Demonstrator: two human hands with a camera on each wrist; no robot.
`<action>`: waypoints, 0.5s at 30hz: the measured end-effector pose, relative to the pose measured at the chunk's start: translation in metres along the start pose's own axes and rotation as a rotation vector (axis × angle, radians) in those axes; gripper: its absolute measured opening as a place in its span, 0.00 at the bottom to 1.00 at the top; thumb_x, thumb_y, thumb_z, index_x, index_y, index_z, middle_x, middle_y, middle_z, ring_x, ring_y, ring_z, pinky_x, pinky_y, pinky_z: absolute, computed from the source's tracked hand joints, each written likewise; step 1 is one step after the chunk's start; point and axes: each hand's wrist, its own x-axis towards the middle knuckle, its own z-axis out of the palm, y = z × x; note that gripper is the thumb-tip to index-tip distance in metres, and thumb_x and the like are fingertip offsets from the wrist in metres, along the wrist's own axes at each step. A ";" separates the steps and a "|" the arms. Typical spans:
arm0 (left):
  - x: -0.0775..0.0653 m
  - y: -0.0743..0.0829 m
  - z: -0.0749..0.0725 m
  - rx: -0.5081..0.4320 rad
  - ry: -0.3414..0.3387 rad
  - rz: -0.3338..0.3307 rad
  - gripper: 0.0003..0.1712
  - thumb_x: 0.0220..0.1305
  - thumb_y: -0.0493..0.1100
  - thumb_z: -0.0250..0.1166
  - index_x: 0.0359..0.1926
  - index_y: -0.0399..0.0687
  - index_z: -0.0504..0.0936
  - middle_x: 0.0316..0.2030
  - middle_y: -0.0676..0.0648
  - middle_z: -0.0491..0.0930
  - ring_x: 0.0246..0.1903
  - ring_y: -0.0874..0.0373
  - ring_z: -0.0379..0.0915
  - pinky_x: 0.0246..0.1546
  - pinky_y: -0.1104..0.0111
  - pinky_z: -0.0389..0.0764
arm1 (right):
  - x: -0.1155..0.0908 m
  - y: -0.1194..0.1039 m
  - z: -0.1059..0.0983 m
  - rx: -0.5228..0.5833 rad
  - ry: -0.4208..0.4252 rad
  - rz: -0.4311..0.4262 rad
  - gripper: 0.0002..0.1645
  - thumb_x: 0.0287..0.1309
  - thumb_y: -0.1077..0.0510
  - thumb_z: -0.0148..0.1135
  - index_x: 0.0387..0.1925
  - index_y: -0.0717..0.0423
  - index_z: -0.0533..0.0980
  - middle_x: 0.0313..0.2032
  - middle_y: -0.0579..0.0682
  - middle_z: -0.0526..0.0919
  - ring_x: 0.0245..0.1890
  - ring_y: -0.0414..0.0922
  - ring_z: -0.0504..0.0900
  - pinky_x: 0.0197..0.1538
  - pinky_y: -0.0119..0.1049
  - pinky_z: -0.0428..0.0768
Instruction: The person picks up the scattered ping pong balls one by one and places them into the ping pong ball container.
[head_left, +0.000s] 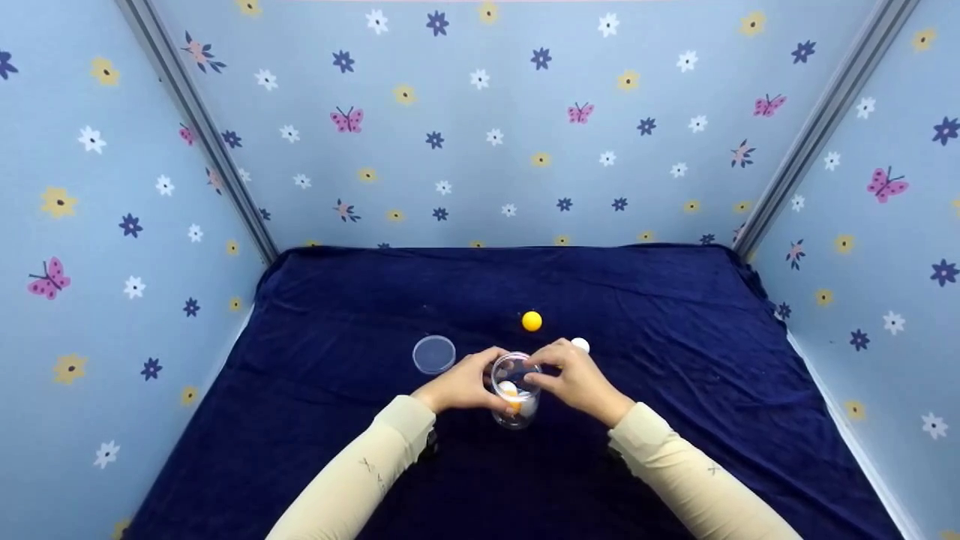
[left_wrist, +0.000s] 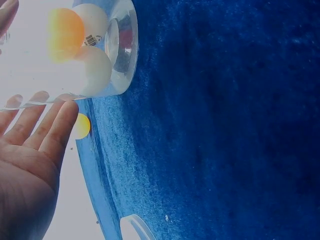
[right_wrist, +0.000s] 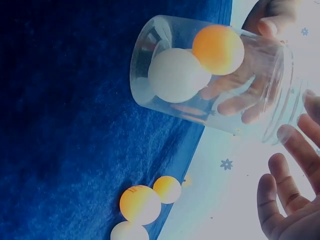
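My left hand (head_left: 463, 384) grips a clear plastic jar (head_left: 513, 422) around its side, thumb on the near side and fingers beyond. Inside the jar are two white ping-pong balls (left_wrist: 96, 71) and one orange ping-pong ball (right_wrist: 218, 50), all near the bottom. Over the jar's mouth hovers my right hand (head_left: 576, 381), its fingers loosely bent and spread, with no ball between them. In the right wrist view the right fingertips (right_wrist: 286, 133) are close to the rim; whether they touch it I cannot tell.
Beyond the jar lies an orange-yellow ball (head_left: 532, 321) on the dark blue cloth (head_left: 360, 300). A white ball (head_left: 580, 345) and another orange ball (right_wrist: 140, 205) lie near the right hand. Left of the jar is a clear round lid (head_left: 434, 355). Patterned walls (head_left: 480, 112) enclose the table.
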 end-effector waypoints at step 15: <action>0.001 -0.002 0.001 0.003 0.019 -0.018 0.47 0.48 0.40 0.89 0.67 0.37 0.77 0.59 0.36 0.86 0.58 0.36 0.86 0.62 0.48 0.87 | 0.001 0.018 -0.027 -0.047 0.131 0.102 0.16 0.53 0.65 0.83 0.45 0.60 0.91 0.43 0.55 0.94 0.43 0.54 0.88 0.46 0.49 0.86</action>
